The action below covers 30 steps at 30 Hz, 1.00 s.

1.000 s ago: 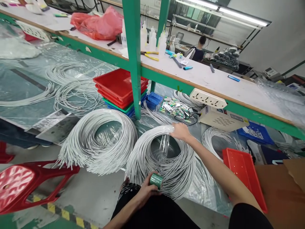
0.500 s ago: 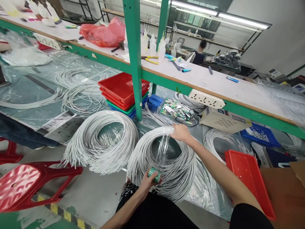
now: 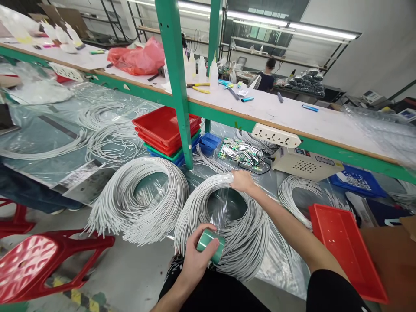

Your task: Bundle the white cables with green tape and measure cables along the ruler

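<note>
A big coil of grey-white cables (image 3: 240,234) lies on the plastic-covered bench in front of me. My left hand (image 3: 195,258) is closed round a green roll of clear wrap film (image 3: 210,246), held at the coil's near edge. A strip of clear film (image 3: 222,203) runs from the roll across the coil's hollow to its far side. There my right hand (image 3: 242,181) presses down on the cables, fingers curled over the film's end. A second, similar coil (image 3: 143,201) lies to the left.
A green post (image 3: 177,82) stands just behind the coils, with stacked red, green and blue trays (image 3: 164,128) beside it. A red tray (image 3: 344,247) sits at right, a red stool (image 3: 39,260) at lower left. A power strip (image 3: 276,135) hangs under the shelf. Another person sits far back.
My left hand has lifted the green roll up and toward me, off the coil's edge. The right hand stays on the far side. The view has shifted slightly.
</note>
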Each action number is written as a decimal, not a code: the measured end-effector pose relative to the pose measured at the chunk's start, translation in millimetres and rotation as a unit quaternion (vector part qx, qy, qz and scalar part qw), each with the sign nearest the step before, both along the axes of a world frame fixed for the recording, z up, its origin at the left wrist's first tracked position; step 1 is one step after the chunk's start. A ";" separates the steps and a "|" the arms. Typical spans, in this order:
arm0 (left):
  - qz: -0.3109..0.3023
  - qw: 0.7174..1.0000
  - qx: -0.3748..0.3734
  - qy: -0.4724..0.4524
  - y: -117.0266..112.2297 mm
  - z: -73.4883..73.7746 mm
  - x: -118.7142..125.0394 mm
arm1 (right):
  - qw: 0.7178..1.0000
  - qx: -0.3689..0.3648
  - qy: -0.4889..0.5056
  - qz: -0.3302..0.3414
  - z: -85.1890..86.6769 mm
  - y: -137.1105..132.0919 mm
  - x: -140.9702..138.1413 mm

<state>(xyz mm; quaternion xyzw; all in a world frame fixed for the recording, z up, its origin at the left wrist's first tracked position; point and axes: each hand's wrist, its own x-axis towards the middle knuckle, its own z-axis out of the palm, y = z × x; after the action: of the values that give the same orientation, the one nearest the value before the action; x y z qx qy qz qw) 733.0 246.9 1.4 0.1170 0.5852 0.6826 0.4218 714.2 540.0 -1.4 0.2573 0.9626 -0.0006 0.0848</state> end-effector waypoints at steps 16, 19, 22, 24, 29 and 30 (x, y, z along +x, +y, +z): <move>0.012 0.992 0.125 -0.001 43.0 98.7 -30.3 | 1.000 0.016 0.024 0.002 -10.8 -10.6 -9.7; 0.065 0.974 0.209 0.054 93.4 129.4 -64.7 | 0.999 0.019 0.041 0.024 -6.2 -25.0 1.0; 0.106 0.955 0.254 0.109 152.7 141.6 -94.8 | 0.997 0.018 0.057 0.052 1.8 -43.6 17.4; 0.134 0.951 0.240 0.140 186.0 132.4 -110.4 | 0.995 0.017 0.067 0.071 7.7 -55.7 30.2; 0.150 0.959 0.036 0.238 224.3 71.6 -124.1 | 0.990 0.009 0.096 0.104 14.8 -75.6 58.8; 0.135 0.961 0.003 0.242 226.3 59.0 -122.4 | 0.989 0.008 0.102 0.106 14.2 -77.2 63.1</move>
<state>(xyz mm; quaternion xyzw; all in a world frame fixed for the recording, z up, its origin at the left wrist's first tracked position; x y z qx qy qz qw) 610.5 473.2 60.4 0.1999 0.6785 0.6859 0.1708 777.2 462.8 12.8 0.1529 0.9880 -0.0106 -0.0167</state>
